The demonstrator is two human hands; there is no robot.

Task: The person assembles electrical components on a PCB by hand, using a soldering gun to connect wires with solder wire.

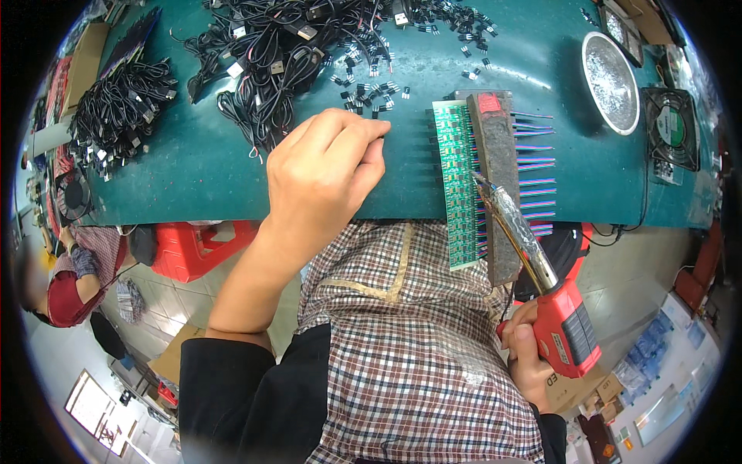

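My right hand is wrapped round the red handle of a gun-shaped soldering iron. The iron's metal barrel slants up and left, its tip just over the right edge of a long green circuit board strip. That strip lies along a dark block-like bar; thin coloured wires stick out past the bar's other side. Above the table, left of the board, hovers my left hand, index finger stretched out and thumb a little apart, nothing visible between them. Its other fingers are partly hidden.
Small black three-legged components lie scattered beyond my left hand. Black USB cables are heaped at the far left, beside another cable bundle. A metal bowl and a small fan stand at right. Another person sits at left.
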